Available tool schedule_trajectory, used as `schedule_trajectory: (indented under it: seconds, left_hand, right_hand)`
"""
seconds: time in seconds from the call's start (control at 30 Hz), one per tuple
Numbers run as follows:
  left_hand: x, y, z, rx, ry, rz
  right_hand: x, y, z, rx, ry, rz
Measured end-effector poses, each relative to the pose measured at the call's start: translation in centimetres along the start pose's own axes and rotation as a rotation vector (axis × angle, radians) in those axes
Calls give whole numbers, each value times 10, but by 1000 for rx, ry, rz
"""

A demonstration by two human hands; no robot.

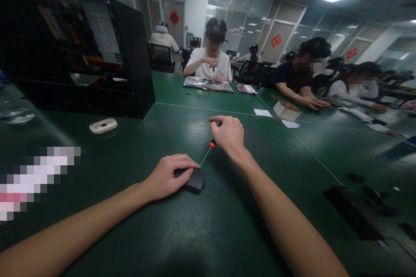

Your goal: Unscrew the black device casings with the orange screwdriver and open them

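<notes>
Fingers (183, 163) of the left hand (166, 176) lie bent over a small black box (196, 182), thumb along its near side, gripping it; box sits flat on the green table (146, 242), roughly centre of the head view, its right end exposed with a small tab sticking out.

Right hand (229, 135) is up and to the right of it, fingers curled round the handle of a screwdriver (207, 156); orange collar shows below the hand, thin shaft slants down-left, tip at the box's far edge, right by the left fingertips; exact contact point too small to tell.

Far left: open black computer case (143, 56), innards dim; pale oval case (103, 126) on the table in front of it; right side: open-topped carton (287, 111), paper sheets (262, 113) beside it; dark parts (354, 212) at lower right, blurred.

Across the table: person in a white shirt (208, 62), hands over a flat panel (208, 84); person in a dark shirt (294, 75) further right, forearms on the table.
</notes>
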State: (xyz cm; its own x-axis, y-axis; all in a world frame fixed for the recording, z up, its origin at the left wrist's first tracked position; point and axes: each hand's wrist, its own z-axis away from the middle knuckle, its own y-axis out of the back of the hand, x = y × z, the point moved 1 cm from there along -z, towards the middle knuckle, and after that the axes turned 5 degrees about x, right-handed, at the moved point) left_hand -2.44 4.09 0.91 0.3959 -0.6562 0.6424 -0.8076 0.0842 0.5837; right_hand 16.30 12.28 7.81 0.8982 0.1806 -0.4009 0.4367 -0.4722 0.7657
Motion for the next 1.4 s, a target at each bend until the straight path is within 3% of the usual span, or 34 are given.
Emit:
schedule_trajectory:
  seconds: [0.3,0.43,0.53,0.67,0.8,0.9,1.13,1.4]
  left_hand:
    - [-3,-1,0,7,-16,6]
    - [2,-2,1,-42,-19,16]
    - [6,-5,4,-46,-12,-5]
    - [5,-8,7,-32,-13,-9]
    - [4,-7,6,-32,-22,-3]
    - [5,-6,6,-38,-36,-3]
    - [6,-6,5,-43,-60,6]
    - [7,-5,5,-44,-68,20]
  right_hand:
    - [-26,26,11,166,285,109]
    - [-20,19,15,123,511,160]
    - [-9,14,12,53,586,167]
    - [-6,33,4,127,654,-39]
    - [-26,60,12,173,827,-348]
    - [-39,64,23,168,923,-431]
    - [-41,49,29,141,923,-457]
    - [-42,45,31,163,899,-428]
